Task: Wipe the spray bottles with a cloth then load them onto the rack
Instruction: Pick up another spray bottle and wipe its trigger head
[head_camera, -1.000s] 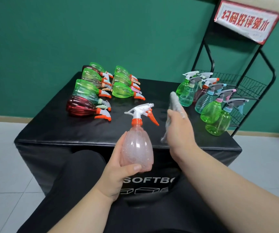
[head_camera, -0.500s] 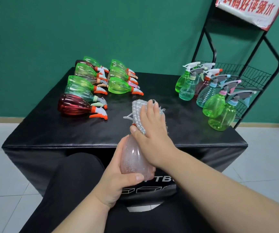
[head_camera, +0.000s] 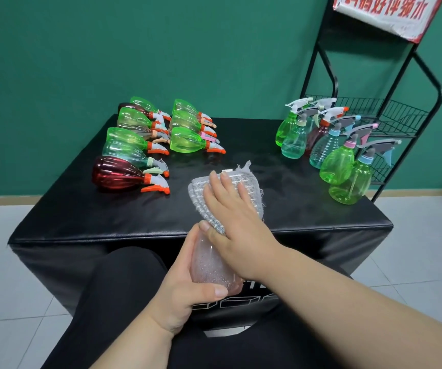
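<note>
My left hand (head_camera: 185, 296) grips the pink bottle (head_camera: 209, 265) by its belly, above my lap and just before the desk (head_camera: 81, 217). My right hand (head_camera: 235, 222) clamps the cloth (head_camera: 201, 198) over its spray head. The upright bottles (head_camera: 337, 163) beside the rack (head_camera: 390, 115) look wiped, I judge. The lying bottles (head_camera: 124, 174) wait, and I see none loaded.

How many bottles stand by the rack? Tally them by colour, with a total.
Green bottles: 3
Aqua bottles: 2
Dark red bottle: 1
Bottle with hidden body, colour unclear: 1
Total: 7
</note>
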